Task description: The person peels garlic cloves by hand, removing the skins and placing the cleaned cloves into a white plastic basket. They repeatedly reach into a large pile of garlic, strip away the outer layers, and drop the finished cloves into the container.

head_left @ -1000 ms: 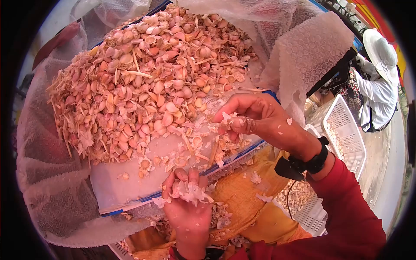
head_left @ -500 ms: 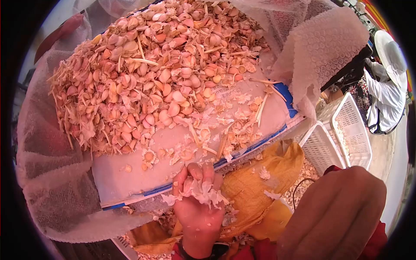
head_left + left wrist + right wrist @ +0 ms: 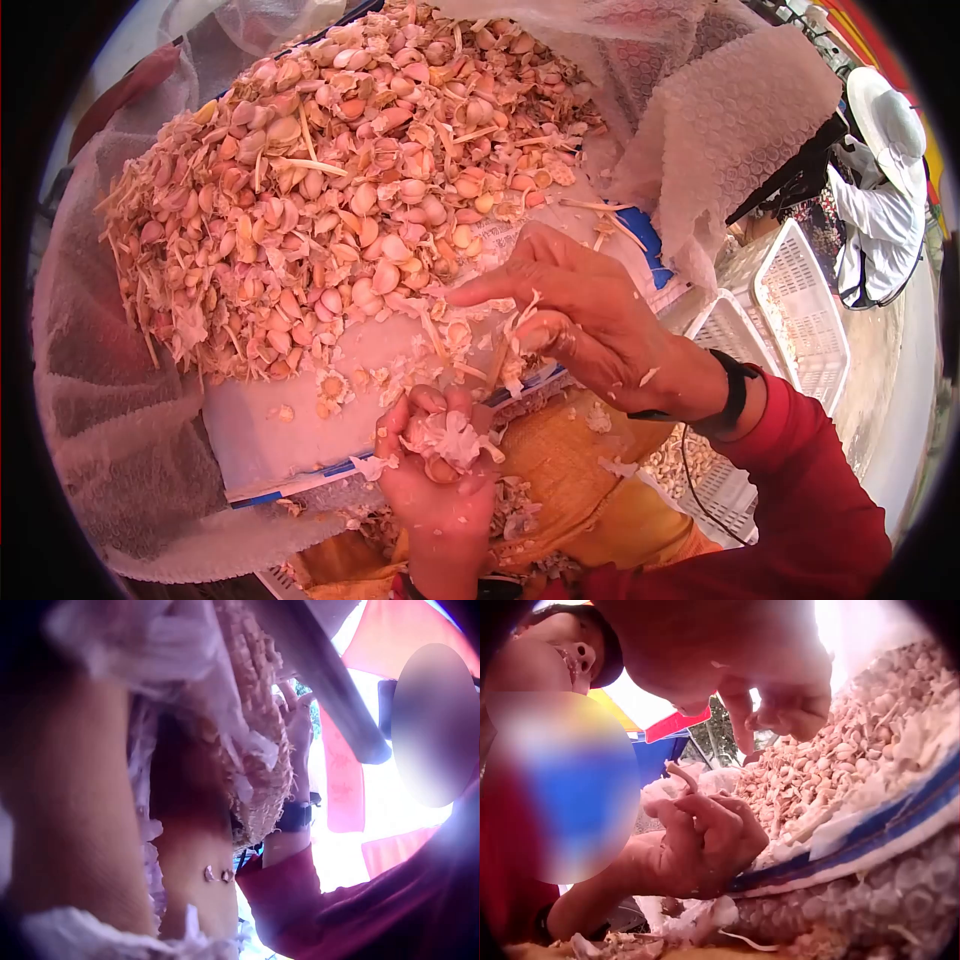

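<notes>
Left grip palm-up around garlic

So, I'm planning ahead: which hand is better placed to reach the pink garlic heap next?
Right hand, probably: its index finger points toward the heap; the left hand holds pale papery skins.

The garlic looks papery, the bubble wrap dimpled plastic, the sack perhaps woven.
</notes>
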Motion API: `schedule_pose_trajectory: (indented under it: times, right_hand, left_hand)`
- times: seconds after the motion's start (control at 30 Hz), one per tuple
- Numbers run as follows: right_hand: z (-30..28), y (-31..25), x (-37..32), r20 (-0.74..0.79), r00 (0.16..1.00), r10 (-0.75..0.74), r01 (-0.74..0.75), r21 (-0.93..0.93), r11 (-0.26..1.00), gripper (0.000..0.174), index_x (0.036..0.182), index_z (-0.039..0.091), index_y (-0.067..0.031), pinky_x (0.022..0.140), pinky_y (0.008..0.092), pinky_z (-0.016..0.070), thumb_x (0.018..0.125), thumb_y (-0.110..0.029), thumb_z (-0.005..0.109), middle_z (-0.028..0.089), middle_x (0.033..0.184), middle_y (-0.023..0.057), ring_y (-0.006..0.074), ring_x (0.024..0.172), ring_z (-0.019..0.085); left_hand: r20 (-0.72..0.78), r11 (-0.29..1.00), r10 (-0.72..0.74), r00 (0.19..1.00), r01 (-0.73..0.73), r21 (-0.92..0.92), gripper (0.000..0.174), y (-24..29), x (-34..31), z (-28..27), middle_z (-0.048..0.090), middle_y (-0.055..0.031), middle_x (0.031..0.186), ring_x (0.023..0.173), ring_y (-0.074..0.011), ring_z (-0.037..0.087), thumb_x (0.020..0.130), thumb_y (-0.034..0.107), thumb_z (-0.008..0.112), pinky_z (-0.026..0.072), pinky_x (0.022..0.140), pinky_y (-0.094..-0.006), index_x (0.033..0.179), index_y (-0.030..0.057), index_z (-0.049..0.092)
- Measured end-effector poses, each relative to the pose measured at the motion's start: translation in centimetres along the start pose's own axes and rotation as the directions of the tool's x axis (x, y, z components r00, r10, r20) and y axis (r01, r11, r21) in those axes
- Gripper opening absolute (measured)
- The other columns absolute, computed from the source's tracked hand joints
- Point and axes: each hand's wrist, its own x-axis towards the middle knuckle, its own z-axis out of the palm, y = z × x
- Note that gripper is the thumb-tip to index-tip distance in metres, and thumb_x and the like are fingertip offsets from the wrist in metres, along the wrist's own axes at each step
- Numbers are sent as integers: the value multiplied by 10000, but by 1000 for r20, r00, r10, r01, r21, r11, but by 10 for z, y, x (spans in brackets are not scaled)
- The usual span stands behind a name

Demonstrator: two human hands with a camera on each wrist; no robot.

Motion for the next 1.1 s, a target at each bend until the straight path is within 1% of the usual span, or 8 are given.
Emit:
schedule_pose_trajectory:
  times: [0.13,0.33,0.43,0.53,0.63,0.83,1.0,1.1]
  right_hand:
    - [-38,100,29,-158,985,-76,13,-368,930,112,949,609,-32,674,326,406,845,-52,574,519,822,94,236,765,520]
    - [-50,125,39,39,999,-8,28,-543,839,177,915,578,-35,667,372,447,751,30,587,567,878,128,301,823,578]
    - [-45,121,27,50,996,-68,84,-517,852,149,949,572,-39,657,318,447,805,-9,596,576,854,79,221,793,580]
    - [-39,81,11,71,935,347,-350,28,936,118,977,563,-30,656,255,441,871,-71,598,567,838,19,113,771,555]
    - [-36,49,-5,63,924,376,-369,397,840,133,982,582,-12,657,218,434,913,-126,588,559,858,-15,44,774,517]
    - [-27,-9,-19,148,896,418,-435,474,766,244,1102,627,-30,688,254,452,892,-155,627,599,871,22,86,800,544]
    - [11,-18,-27,148,989,-23,25,-11,1000,427,1262,562,-104,740,344,439,842,-108,638,557,922,132,263,860,553]
    - [-1,6,-3,-60,997,-48,39,-150,988,306,1156,606,-93,718,344,421,850,-82,602,542,895,132,261,827,540]
  left_hand:
    - [20,999,-23,1000,24,-29,289,-4,3,-2,451,-88,757,567,-159,414,962,267,355,312,292,-232,848,39,491]
    - [18,1000,31,999,-31,5,244,-5,0,-3,424,-75,750,530,-105,365,975,234,373,338,316,-202,862,40,469]
    - [57,1000,17,998,-18,17,227,-4,-2,-5,419,-61,749,530,-98,360,975,229,378,333,326,-199,863,51,465]
    - [55,999,26,998,-27,17,211,-3,-4,-10,409,-56,745,539,-97,359,973,221,384,327,333,-195,867,57,464]
    - [12,997,69,998,-70,21,227,-4,-7,-9,411,-63,719,536,-105,354,971,214,382,326,364,-208,846,48,475]
    - [60,991,21,998,-28,132,235,-10,-5,-11,467,-65,754,553,-122,391,965,234,389,350,383,-216,872,49,500]
    - [-452,973,152,879,-54,223,238,-19,2,3,508,-88,761,561,-163,456,944,260,435,391,427,-238,866,61,538]
    - [-256,991,130,958,-114,77,260,-18,4,7,476,-109,787,518,-120,383,968,239,371,320,298,-196,885,29,499]
